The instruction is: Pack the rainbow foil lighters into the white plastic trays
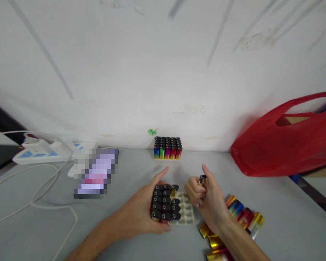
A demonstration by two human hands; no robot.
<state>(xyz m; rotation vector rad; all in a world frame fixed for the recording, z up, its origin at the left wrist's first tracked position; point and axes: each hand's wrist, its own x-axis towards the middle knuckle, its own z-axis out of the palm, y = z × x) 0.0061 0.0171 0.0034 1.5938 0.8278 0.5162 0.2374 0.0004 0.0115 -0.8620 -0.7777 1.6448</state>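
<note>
My left hand (143,210) is wrapped round the left side of a pale tray (188,214), thumb and fingers on its edges. Several black-topped lighters (166,207) stand in the tray's left and middle rows, and one slot in the third row shows a gap. The tray's right-hand slots hold nothing. Just right of the tray, my right hand (203,192) is closed round a lighter (203,178), its dark top showing between thumb and fingers. Loose shiny coloured lighters (244,217) lie beside and under my right forearm.
A full block of lighters (167,148) stands against the wall. A red bag (285,145) is at the right. On the left are a phone (97,172), a power strip (46,154) and white cables (54,207).
</note>
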